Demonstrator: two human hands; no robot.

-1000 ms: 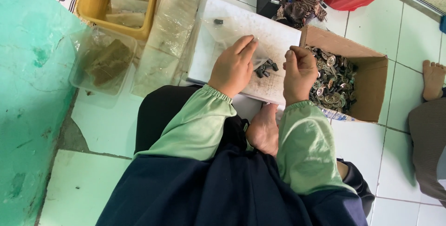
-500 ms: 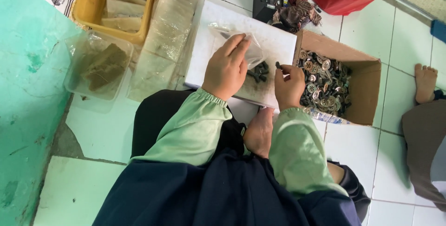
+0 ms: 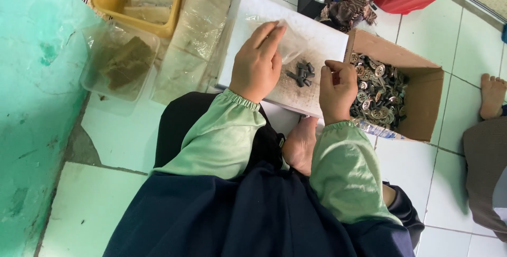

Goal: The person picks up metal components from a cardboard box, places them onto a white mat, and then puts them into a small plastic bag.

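The small dark screws (image 3: 301,73) lay heaped on the white board (image 3: 317,38), between both hands and touching neither. The left hand (image 3: 257,64) pinched a clear plastic bag (image 3: 289,43) just above them; the right hand (image 3: 338,89), fingers curled closed, sat beside the brown cardboard box (image 3: 422,85) of metal discs.

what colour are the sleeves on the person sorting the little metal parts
Light green sleeves with gathered cuffs, clear in the head view.

Bright, even daylight; soft shadows fall toward six o'clock. Mild glare on the clear plastic bags (image 3: 203,22) at twelve o'clock; focus stays sharp throughout.
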